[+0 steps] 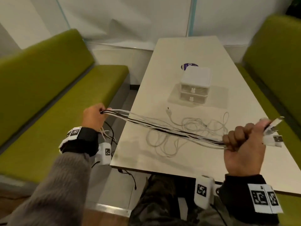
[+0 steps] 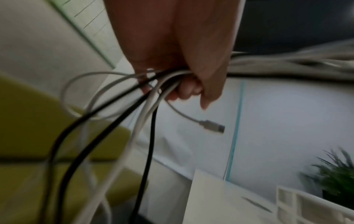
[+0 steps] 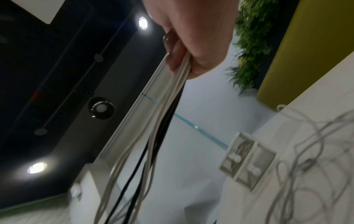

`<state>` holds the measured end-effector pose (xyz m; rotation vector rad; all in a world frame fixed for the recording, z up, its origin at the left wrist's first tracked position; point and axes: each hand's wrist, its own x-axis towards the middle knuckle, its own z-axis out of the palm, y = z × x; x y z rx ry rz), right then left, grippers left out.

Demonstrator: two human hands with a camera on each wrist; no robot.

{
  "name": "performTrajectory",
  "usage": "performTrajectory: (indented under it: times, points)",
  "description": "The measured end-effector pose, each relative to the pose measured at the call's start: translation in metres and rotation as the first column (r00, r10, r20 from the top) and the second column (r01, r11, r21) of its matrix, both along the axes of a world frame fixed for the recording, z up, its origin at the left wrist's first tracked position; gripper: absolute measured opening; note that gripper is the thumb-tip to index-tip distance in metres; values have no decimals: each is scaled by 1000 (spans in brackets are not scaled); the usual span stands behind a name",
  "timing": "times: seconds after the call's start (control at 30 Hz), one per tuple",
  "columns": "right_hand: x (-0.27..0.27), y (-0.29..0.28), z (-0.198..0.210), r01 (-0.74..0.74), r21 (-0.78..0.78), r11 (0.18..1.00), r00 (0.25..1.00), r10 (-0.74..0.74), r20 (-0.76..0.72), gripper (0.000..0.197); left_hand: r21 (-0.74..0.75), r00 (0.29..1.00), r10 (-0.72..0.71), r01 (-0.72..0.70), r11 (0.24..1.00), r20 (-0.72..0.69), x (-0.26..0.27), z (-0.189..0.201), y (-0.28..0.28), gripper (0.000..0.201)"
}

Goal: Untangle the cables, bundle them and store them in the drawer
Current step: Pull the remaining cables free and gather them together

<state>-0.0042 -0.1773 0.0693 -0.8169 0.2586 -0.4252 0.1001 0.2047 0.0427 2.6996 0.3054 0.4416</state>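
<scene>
A bundle of white and black cables (image 1: 162,126) stretches taut above the table between both hands. My left hand (image 1: 93,117) grips one end out over the bench, and loose tails hang below it (image 2: 145,121), one ending in a USB plug (image 2: 212,126). My right hand (image 1: 244,141) is fisted round the other end, with USB plugs (image 1: 275,137) sticking out past the thumb. The cables run down from that fist (image 3: 164,115). A loose white cable tangle (image 1: 187,132) lies on the table (image 1: 162,66). Behind it stands a small white two-drawer box (image 1: 194,85), both drawers closed.
Green benches (image 1: 53,88) flank the table on both sides. A purple round disc (image 1: 184,66) lies behind the drawer box. A plant (image 3: 249,42) stands at the far right. A thin black wire (image 1: 128,174) dangles from the table's near edge.
</scene>
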Motion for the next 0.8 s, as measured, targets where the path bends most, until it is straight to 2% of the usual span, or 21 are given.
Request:
performTrajectory:
  times: [0.07, 0.1, 0.2, 0.23, 0.3, 0.33, 0.43, 0.47, 0.53, 0.6, 0.67, 0.73, 0.8]
  points:
    - [-1, -10, -3, 31, -16, 999, 999, -31, -29, 55, 74, 954, -86, 112, 991, -288, 2, -27, 11, 18]
    - [-1, -12, -6, 43, -14, 999, 998, -43, -35, 54, 88, 928, -118, 158, 984, -354, 4, -38, 14, 20]
    - [-1, -10, -12, 80, -48, 996, 995, -83, -48, 50, 22, 953, -90, 101, 995, -289, 9, -54, 19, 26]
    - [-1, -9, -12, 90, -63, 994, 995, -93, -48, 50, -18, 940, -102, 101, 995, -326, 10, -57, 19, 27]
    - [0, -9, -11, 112, -75, 991, 992, -115, -47, 48, -42, 845, -117, 112, 993, -522, 6, -57, 15, 26]
    - [0, -10, -12, 124, -65, 990, 991, -127, -46, 48, -13, 842, -103, 114, 993, -529, 6, -58, 15, 24]
    - [-1, -11, -14, 147, -63, 987, 988, -149, -38, 47, 128, 923, 7, 46, 991, -384, 10, -66, 14, 23]
    - [-1, -9, -15, 145, -75, 987, 989, -147, -30, 47, 195, 911, 45, 40, 980, -409, 8, -69, 14, 27]
    - [-1, -6, -15, 139, -86, 987, 990, -140, -6, 45, 289, 815, 118, 63, 955, -567, 2, -74, 10, 40]
    - [-1, -7, -14, 142, -81, 987, 990, -142, 6, 44, 228, 729, 104, 73, 971, -676, -2, -79, 7, 50]
    - [-1, -9, -13, 154, -75, 985, 988, -154, 1, 44, 90, 683, -14, 116, 989, -730, 1, -75, 4, 51]
    - [0, -9, -13, 161, -86, 983, 987, -163, -13, 44, -51, 636, -182, 219, 974, -750, 0, -59, -5, 53]
    - [1, -6, -15, 151, -81, 985, 988, -152, -10, 43, -85, 544, -257, 320, 943, -799, -3, -41, -17, 71]
